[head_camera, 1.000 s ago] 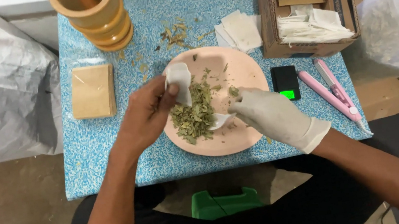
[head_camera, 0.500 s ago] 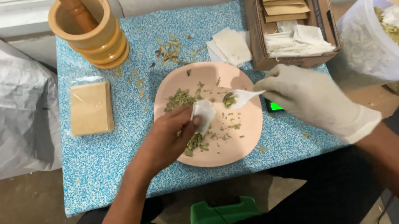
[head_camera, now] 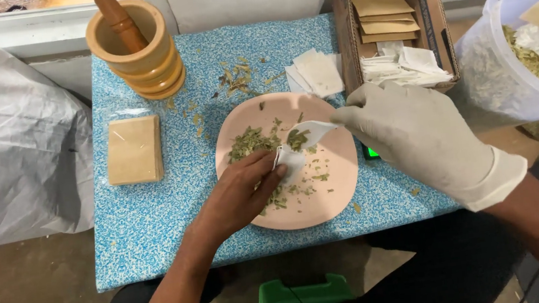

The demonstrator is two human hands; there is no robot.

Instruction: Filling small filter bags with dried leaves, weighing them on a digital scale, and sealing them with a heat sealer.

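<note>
We see left hand [head_camera: 238,199] bare, fingers pinching lower end of small white sachet [head_camera: 296,147] over pink plate [head_camera: 327,185]; gloved right hand [head_camera: 410,135] grips its top edge. Some dried leaves [head_camera: 251,140] already inside, most loose on plate. Sachet unsealed.

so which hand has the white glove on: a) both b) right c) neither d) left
b: the right hand wears a white glove and pinches one end of the small white pouch over the pink plate, while the left hand is bare and grips the pouch's other end.
</note>
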